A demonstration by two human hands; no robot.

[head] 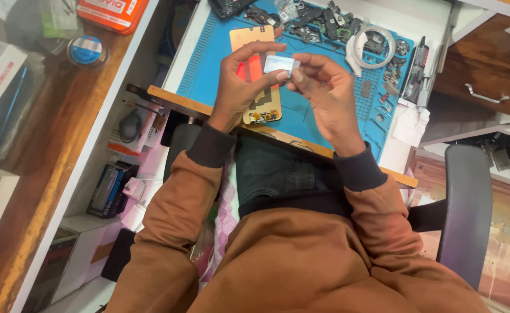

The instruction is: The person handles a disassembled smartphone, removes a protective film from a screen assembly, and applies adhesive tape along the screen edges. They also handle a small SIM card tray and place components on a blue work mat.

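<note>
My left hand and my right hand meet above a blue work mat. Together they pinch a small pale rectangular piece between thumbs and fingertips. Under my left hand lies a flat phone-shaped panel with a gold back and a red patch, its lower end with small connectors showing near the mat's front edge. Brown sleeves with dark cuffs cover both my forearms.
Dark small phone parts, a white tape ring and a black glue tube lie at the mat's far right. A wooden drawer stands right, a chair armrest lower right, boxes on the floor left.
</note>
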